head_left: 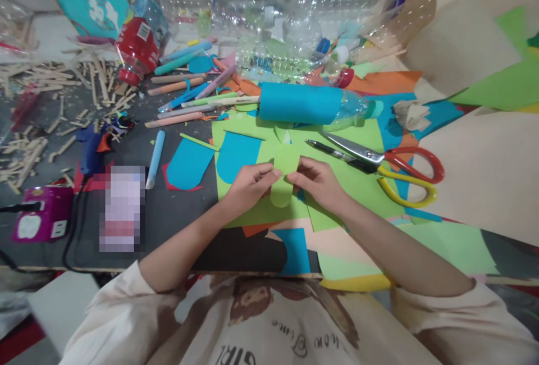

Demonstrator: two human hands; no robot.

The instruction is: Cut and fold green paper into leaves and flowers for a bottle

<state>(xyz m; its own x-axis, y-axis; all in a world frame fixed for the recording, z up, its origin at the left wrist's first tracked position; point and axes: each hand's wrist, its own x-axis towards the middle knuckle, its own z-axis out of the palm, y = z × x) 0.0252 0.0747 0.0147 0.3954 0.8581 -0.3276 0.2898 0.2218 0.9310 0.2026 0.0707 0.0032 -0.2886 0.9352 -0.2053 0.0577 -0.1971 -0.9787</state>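
Observation:
A light green paper piece with rounded ends is held up between my two hands, over green sheets on the table. My left hand pinches its left edge, thumb in front. On the opposite edge, my right hand grips with thumb and fingers. Just beyond lies a plastic bottle wrapped in blue paper. Scissors with red and yellow handles and a black pen rest to the right. Two blue paper shapes with rounded ends, one on green and one on red, lie to the left.
Rolled paper sticks and wooden sticks are scattered at the back left. A blue glue gun, a purple box and a blurred-out rectangle sit left. Clear plastic bottles crowd the back; paper sheets cover the right.

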